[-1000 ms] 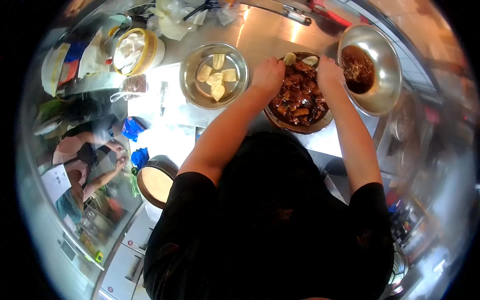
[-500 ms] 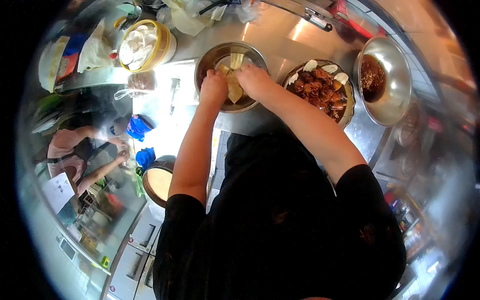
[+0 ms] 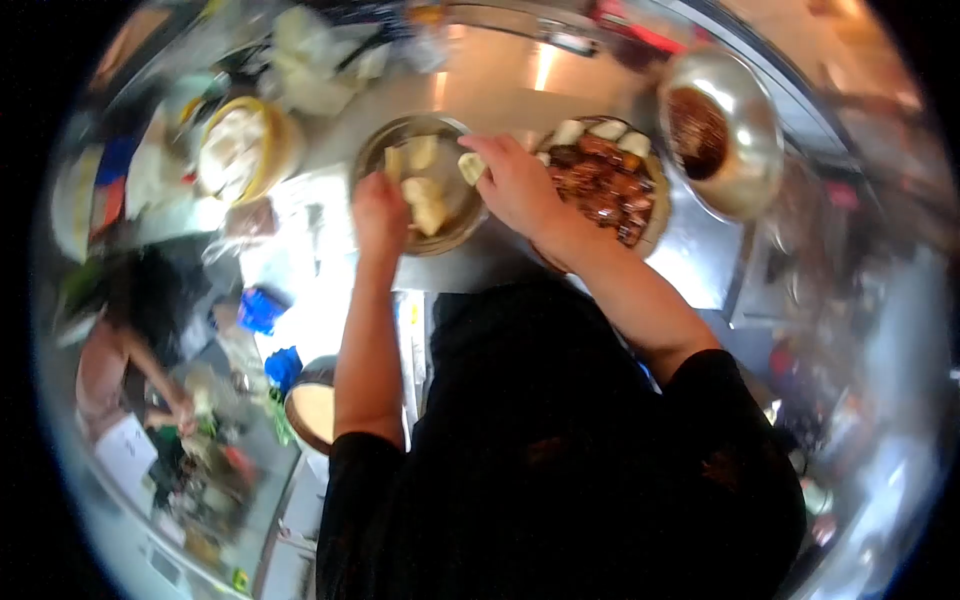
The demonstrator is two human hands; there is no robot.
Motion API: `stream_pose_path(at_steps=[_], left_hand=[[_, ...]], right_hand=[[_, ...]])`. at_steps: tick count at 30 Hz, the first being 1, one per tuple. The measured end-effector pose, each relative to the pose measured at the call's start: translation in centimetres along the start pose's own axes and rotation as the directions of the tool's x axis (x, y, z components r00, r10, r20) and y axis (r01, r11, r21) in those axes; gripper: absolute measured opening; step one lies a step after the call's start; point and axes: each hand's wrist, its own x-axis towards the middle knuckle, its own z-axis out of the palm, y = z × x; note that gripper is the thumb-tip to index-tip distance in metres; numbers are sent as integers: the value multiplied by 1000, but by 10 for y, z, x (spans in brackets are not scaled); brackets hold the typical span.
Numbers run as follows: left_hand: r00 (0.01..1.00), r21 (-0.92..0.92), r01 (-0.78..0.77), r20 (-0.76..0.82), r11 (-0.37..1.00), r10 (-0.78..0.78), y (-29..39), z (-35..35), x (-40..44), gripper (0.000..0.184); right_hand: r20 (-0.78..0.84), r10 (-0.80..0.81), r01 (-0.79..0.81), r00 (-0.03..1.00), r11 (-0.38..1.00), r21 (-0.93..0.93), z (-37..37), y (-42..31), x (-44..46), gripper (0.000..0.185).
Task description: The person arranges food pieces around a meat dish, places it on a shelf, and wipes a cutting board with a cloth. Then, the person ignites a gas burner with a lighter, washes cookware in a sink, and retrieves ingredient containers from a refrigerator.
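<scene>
Pieces of pale food (image 3: 425, 205) lie in a round steel bowl (image 3: 455, 203) on the worktop (image 3: 500, 80), in front of the person. One single slice (image 3: 471, 168) is outside this group: the right hand (image 3: 512, 183) pinches it between thumb and fingers above the bowl's right rim. The left hand (image 3: 381, 213) is at the bowl's left rim, fingers curled; blur and angle hide the inside of this grip, so whether it pinches a piece cannot be told.

Status, dish: the shallow dish (image 3: 660, 200) of dark glazed chunks (image 3: 600, 188) is just right of the bowl. Completed portion: at least three pale slices (image 3: 607, 130) sit along its far edge. Open portion: the right edge shows no slices; the near-left edge is covered by the right forearm and cannot be checked. Several pieces are in the bowl, so the placing of slices is judged partial.

Adjacent items: a large steel bowl (image 3: 748, 130) of brown sauce (image 3: 697, 130) stands beyond the dish, on the right.
</scene>
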Motion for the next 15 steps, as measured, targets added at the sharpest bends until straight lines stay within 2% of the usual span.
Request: stream_pose_path(at_steps=[1, 2, 3, 4, 5, 6, 7, 8, 9, 10, 13, 15], left_hand=[[992, -57, -115, -52, 992, 112, 16, -7, -3, 11], [1000, -211, -24, 2, 977, 25, 36, -15, -10, 15], [997, -350, 47, 71, 935, -24, 55, -19, -18, 15], [988, -471, 126, 141, 873, -66, 73, -19, -25, 16], [987, -465, 82, 163, 881, -6, 85, -17, -32, 16], [981, -459, 38, 188, 888, 55, 97, -13, -39, 16], [971, -455, -6, 212, 891, 114, 109, -8, -43, 16], [949, -542, 107, 305, 834, 77, 124, -1, -46, 17], [914, -602, 232, 405, 764, 41, 137, 5, -49, 17], [865, -635, 360, 501, 683, 10, 145, 10, -54, 17], [788, -693, 576, 611, 433, -70, 158, 30, -58, 19], [781, -629, 569, 615, 531, -108, 164, 29, -56, 19]], right_hand=[[-46, 59, -55, 997, 994, 90, -23, 3, -17, 32], [-87, 111, -93, 990, 977, 193, -40, 7, -30, 34], [-81, 199, -182, 977, 967, 178, -55, 23, -48, 34], [-149, 231, -198, 961, 958, 210, -65, 39, -68, 33], [-236, 248, -206, 939, 960, 190, -74, 59, -87, 33], [-330, 318, -285, 889, 947, 146, -87, 66, -103, 31], [-408, 295, -286, 864, 954, 84, -90, 91, -122, 28], [-465, 349, -308, 813, 937, 164, -94, 106, -137, 26], [-457, 487, -446, 744, 872, 203, -98, 120, -150, 25], [-482, 576, -495, 660, 816, 298, -103, 119, -154, 20], [-544, 618, -440, 568, 786, 434, -104, 143, -164, 18], [-598, 608, -400, 523, 794, 458, -99, 159, -171, 17]])
